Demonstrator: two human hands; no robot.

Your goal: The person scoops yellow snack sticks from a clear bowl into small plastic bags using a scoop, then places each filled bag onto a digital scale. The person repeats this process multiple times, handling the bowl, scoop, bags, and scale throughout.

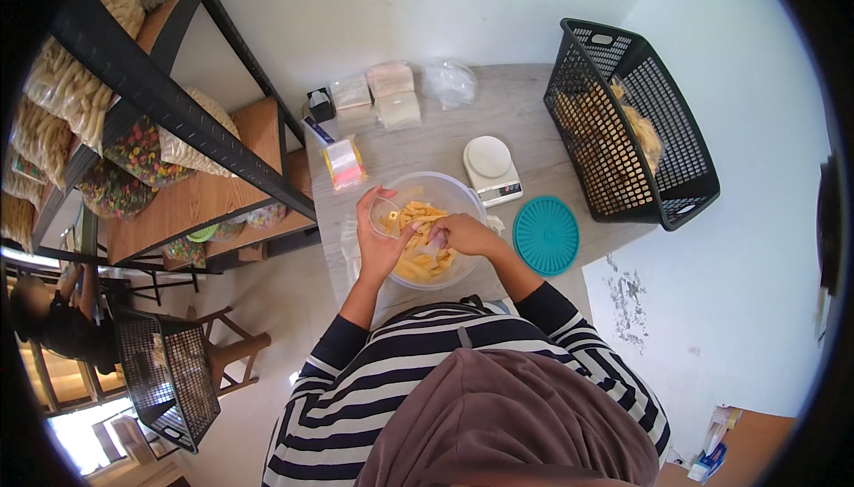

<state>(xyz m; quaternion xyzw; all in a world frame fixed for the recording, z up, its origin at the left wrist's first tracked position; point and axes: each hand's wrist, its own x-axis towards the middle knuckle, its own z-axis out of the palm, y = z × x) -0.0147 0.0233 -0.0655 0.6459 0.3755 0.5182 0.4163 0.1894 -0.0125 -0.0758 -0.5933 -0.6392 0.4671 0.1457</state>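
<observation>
My left hand (pixel 381 247) holds a small clear plastic bag (pixel 381 210), its mouth spread wide, over the left side of a round translucent tub (pixel 475 203). A small yellowish mark shows on the bag. Pale yellow snack pieces (pixel 427 263) lie in the tub. My right hand (pixel 464 235) reaches in from the right, its fingers curled down among the pieces; the fingertips are partly hidden, and I cannot make out what they grip. To the right lies a ribbed teal lid (pixel 546 235). Beyond the tub stands a white digital kitchen scale (pixel 492 170).
A black plastic crate (pixel 680 187) with bagged goods stands at the table's right. Stacks of clear bags (pixel 397 103) lie by the wall, and a yellow-edged packet (pixel 345 163) at left. Shelving (pixel 200 220) with snack bags flanks the table. Another person (pixel 73 320) is far left, near another crate (pixel 167 373).
</observation>
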